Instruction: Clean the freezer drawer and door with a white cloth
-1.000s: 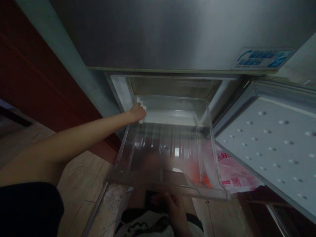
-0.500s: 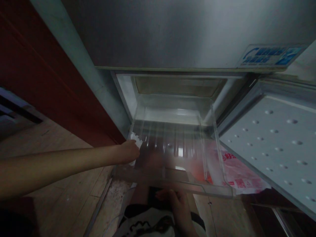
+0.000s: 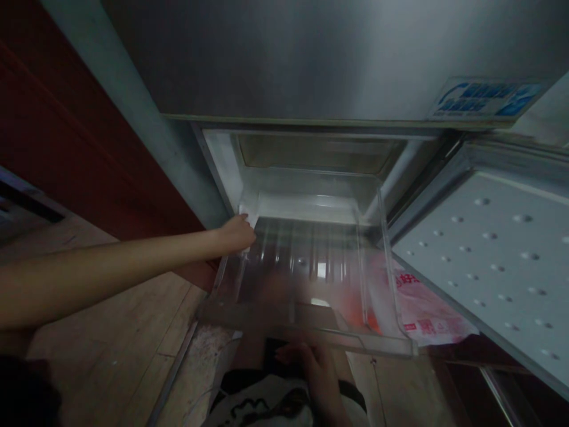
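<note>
"What is your left hand (image 3: 237,233) doing?"

"I have it closed on a crumpled white wipe (image 3: 249,222). It might be paper or cloth; I can't tell which from here. The wipe is at the left side wall of the clear drawer (image 3: 391,344), near the back part of it. My arm comes in from the left, over that side of the drawer."

"And your right hand (image 3: 319,370)?"

"That one is low down, close to my lap, just past the front edge of the drawer. The fingers are bent, and a dark thing (image 3: 273,354) is beside them. It is too dim there, so I can't tell if the hand holds anything."

"Where is the drawer?"

"It is pulled out of the white space (image 3: 311,204) in the low part of the fridge (image 3: 267,65). I can see right through it (it is a bit cloudy near the front). There are long ridges in its bottom, and a blurry orange patch (image 3: 362,314) shows through on the right."

"What else is near?"

"The low door (image 3: 471,261) is swung open on the right, with little round bumps on its inside. A pink and white bag (image 3: 429,311) is between that door and the drawer, lower down. A blue and white sticker (image 3: 486,99) is on the shiny front above. A dark red panel (image 3: 93,148) is on the left, over the tan floor (image 3: 115,332)."
</note>
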`<action>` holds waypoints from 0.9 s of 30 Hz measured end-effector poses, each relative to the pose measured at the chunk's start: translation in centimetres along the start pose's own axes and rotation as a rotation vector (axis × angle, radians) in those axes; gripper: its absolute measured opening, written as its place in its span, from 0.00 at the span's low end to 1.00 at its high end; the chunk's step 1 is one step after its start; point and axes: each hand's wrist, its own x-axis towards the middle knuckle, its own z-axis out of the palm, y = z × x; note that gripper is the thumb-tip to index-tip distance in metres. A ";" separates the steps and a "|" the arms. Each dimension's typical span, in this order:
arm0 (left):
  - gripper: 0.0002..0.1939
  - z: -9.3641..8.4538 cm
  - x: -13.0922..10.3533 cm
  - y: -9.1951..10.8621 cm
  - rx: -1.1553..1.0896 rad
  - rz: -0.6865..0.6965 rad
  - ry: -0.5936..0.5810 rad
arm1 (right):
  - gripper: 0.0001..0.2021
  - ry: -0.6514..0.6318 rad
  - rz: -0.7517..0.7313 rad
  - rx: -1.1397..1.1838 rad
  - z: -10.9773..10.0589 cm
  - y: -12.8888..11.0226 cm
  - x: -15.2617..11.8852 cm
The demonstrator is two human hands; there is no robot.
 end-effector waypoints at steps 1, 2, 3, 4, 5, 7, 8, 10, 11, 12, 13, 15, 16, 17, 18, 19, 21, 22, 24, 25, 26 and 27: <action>0.09 -0.3 1.1 -1.1 0.008 -0.026 0.005 | 0.24 0.003 0.000 0.021 0.0 0.1 0.0; 0.09 -0.5 2.3 -2.1 0.016 -0.054 0.011 | 0.24 0.006 0.003 0.043 0.0 0.3 0.0; 0.09 -0.8 3.4 -3.0 0.024 -0.083 0.017 | 0.25 0.006 0.008 0.061 0.0 0.4 0.0; 0.09 -1.0 4.5 -3.7 0.032 -0.111 0.021 | 0.25 0.002 0.016 0.074 -0.1 0.5 0.1; 0.09 -1.2 5.5 -4.3 0.039 -0.139 0.024 | 0.25 -0.001 0.026 0.080 -0.1 0.6 0.2; 0.07 -1.4 7.0 -5.1 0.053 -0.182 0.023 | 0.26 -0.018 0.039 0.060 -0.2 0.7 0.3; 0.07 -1.4 7.6 -5.3 0.061 -0.196 0.019 | 0.26 -0.025 0.037 0.044 -0.3 0.7 0.3; 0.09 -1.3 8.0 -5.3 0.075 -0.203 0.008 | 0.26 -0.030 0.023 0.027 -0.4 0.7 0.3; 0.09 -1.3 7.9 -5.3 0.081 -0.199 0.004 | 0.25 -0.027 0.015 0.028 -0.4 0.7 0.4; 0.09 -1.2 7.6 -5.2 0.086 -0.189 0.000 | 0.24 -0.016 0.008 0.037 -0.5 0.7 0.4; 0.08 -1.2 7.2 -5.1 0.088 -0.178 -0.002 | 0.24 -0.003 0.008 0.052 -0.5 0.7 0.4; 0.09 -1.1 6.1 -4.7 0.090 -0.154 0.002 | 0.24 0.015 0.016 0.079 -0.6 0.9 0.5; 0.10 -1.0 5.4 -4.4 0.088 -0.140 0.004 | 0.24 0.014 0.023 0.086 -0.6 1.0 0.5; 0.10 -0.9 4.7 -3.9 0.083 -0.125 0.006 | 0.24 0.011 0.028 0.090 -0.6 1.1 0.5; 0.10 -0.7 4.0 -3.3 0.077 -0.106 0.003 | 0.24 0.007 0.030 0.090 -0.6 1.1 0.5; 0.10 -0.4 3.2 -2.5 0.068 -0.084 -0.003 | 0.24 0.001 0.031 0.087 -0.6 1.1 0.5; 0.10 0.3 1.6 -0.6 0.041 -0.028 -0.026 | 0.23 -0.004 0.028 0.082 -0.6 1.0 0.4; 0.09 0.7 0.8 0.4 0.025 0.005 -0.039 | 0.23 -0.004 0.023 0.081 -0.5 0.9 0.3; 0.09 1.4 -1.0 2.4 -0.010 0.075 -0.059 | 0.23 -0.005 0.010 0.071 -0.5 0.7 0.2; 0.08 1.6 -2.0 3.2 -0.027 0.110 -0.064 | 0.22 -0.008 0.002 0.057 -0.5 0.6 0.2; 0.08 1.7 -2.8 3.9 -0.044 0.146 -0.069 | 0.22 -0.010 -0.006 0.043 -0.5 0.5 0.1; 0.07 1.8 -3.7 4.4 -0.062 0.183 -0.074 | 0.22 -0.012 -0.013 0.031 -0.5 0.4 0.2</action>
